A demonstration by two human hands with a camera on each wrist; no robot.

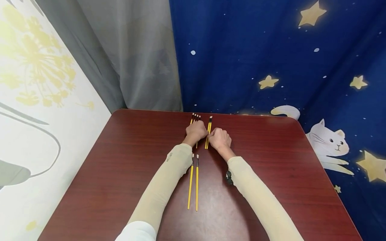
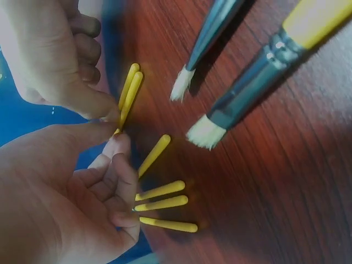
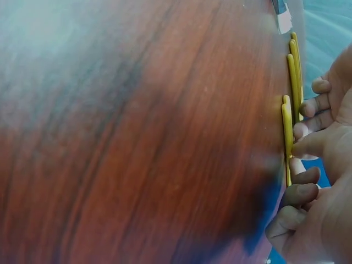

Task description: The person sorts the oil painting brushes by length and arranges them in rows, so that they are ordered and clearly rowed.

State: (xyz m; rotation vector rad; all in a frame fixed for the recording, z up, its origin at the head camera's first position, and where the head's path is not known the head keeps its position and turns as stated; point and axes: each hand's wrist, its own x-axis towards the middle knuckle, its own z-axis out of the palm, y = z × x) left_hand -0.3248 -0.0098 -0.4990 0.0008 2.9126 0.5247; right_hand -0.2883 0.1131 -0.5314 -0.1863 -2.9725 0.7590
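Observation:
Two yellow-handled paintbrushes (image 1: pixel 208 126) lie side by side near the table's far edge, bristles pointing away. My left hand (image 1: pixel 196 131) reaches over a neighbouring row of several brushes (image 2: pixel 161 190), and its thumb and index fingertip pinch the pair. From the other side, my right hand (image 1: pixel 220 138) has its fingers curled, thumb and index fingertips at the same pair. In the left wrist view the right hand (image 2: pixel 60 60) meets the left hand (image 2: pixel 66 192) at these handles. The right wrist view shows the pair's handles (image 3: pixel 287 124) beside the fingers; the exact contact is partly hidden.
Nearer to me, two more paintbrushes, one left (image 1: pixel 190 187) and one right (image 1: pixel 197 187), lie roughly parallel on the dark red wooden table (image 1: pixel 126 187). A blue star-patterned curtain (image 1: pixel 235 67) and a grey curtain (image 1: pixel 144 60) hang behind the far edge.

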